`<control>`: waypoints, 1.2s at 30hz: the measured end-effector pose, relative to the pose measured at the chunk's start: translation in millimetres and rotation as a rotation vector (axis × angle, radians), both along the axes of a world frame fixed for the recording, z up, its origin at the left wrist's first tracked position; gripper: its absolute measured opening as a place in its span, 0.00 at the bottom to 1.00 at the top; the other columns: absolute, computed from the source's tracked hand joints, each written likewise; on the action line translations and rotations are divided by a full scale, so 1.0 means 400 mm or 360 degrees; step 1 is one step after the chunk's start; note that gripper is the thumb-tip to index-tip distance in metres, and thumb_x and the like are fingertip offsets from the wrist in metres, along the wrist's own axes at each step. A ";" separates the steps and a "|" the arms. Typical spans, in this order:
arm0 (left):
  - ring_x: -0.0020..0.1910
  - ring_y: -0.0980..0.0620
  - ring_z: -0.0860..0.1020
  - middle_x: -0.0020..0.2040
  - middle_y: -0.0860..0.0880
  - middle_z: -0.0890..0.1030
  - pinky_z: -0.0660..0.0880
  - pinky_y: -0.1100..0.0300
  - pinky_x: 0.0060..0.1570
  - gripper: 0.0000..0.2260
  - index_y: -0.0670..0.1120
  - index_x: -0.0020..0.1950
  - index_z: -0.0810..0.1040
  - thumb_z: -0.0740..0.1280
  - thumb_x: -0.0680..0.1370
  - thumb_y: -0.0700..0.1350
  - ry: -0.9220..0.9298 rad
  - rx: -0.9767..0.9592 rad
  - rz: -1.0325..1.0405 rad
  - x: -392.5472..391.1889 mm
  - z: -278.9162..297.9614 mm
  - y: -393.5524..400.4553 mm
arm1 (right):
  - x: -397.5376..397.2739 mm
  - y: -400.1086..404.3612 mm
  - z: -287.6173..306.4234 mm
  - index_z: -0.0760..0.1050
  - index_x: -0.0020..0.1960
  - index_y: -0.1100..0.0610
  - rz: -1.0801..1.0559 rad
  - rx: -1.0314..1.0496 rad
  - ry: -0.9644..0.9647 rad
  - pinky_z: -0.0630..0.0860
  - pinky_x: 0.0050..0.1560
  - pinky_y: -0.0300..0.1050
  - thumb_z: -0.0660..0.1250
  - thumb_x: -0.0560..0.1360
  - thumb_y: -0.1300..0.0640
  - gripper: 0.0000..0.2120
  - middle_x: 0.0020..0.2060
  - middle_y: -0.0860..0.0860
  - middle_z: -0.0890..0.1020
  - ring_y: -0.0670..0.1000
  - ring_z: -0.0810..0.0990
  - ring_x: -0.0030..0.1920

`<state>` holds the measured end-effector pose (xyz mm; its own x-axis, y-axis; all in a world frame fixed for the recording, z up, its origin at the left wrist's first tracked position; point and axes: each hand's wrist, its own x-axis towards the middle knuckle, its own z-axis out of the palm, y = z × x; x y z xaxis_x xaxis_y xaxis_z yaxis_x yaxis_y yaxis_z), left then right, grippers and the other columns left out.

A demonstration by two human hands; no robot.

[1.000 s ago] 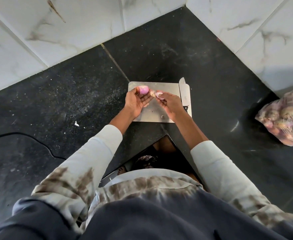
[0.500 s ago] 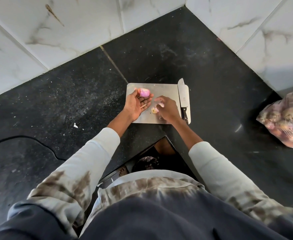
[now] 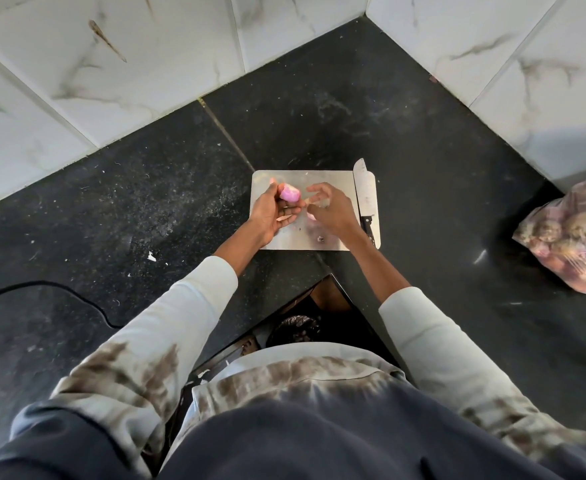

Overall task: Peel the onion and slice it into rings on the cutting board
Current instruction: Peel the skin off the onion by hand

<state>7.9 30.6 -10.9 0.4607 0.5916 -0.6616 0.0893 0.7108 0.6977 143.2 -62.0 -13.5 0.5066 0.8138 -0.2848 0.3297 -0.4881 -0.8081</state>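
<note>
A small pink peeled onion point(image 3: 290, 194) sits in the fingers of my left hand point(image 3: 270, 213), held just above the left part of the steel cutting board point(image 3: 333, 181). My right hand point(image 3: 331, 211) hovers beside it over the board's middle with its fingers spread and nothing clearly gripped. Bits of peel point(image 3: 311, 216) lie on the board under that hand. A knife point(image 3: 365, 195) rests along the board's right edge, blade pointing away from me, its dark handle partly hidden by my right wrist.
The board lies on a black stone counter point(image 3: 146, 202) in a corner of white marble-tiled walls point(image 3: 111, 74). A clear plastic bag of onions point(image 3: 575, 237) sits at the right edge. A notch in the counter's front edge shows a dark bin point(image 3: 296, 329) below.
My right hand drew back from the onion with a strip of peel, dropped it onto the board, and now has risen with fingers apart. My left hand kept hold of the onion.
</note>
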 end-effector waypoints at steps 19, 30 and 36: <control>0.55 0.49 0.81 0.63 0.41 0.83 0.79 0.62 0.52 0.22 0.39 0.66 0.82 0.58 0.88 0.54 0.0260 0.0675 -0.0297 0.013 0.045 -0.009 | -0.009 -0.008 0.012 0.83 0.66 0.50 -0.0232 0.0309 0.0376 0.83 0.65 0.48 0.76 0.76 0.38 0.23 0.60 0.46 0.87 0.49 0.85 0.59; 0.57 0.52 0.86 0.59 0.47 0.88 0.82 0.59 0.61 0.14 0.43 0.64 0.87 0.73 0.82 0.48 0.0421 0.1280 -0.0319 -0.005 0.059 -0.023 | 0.002 -0.014 0.022 0.83 0.65 0.52 -0.0386 0.0291 0.0260 0.77 0.46 0.24 0.78 0.76 0.45 0.21 0.55 0.43 0.85 0.44 0.84 0.52; 0.49 0.60 0.83 0.60 0.47 0.87 0.78 0.76 0.48 0.14 0.42 0.66 0.85 0.74 0.81 0.45 0.0466 0.1466 -0.0392 -0.006 0.078 -0.028 | 0.005 -0.028 0.020 0.83 0.65 0.55 -0.0372 0.0357 0.0243 0.79 0.48 0.26 0.81 0.75 0.48 0.22 0.56 0.47 0.87 0.43 0.86 0.52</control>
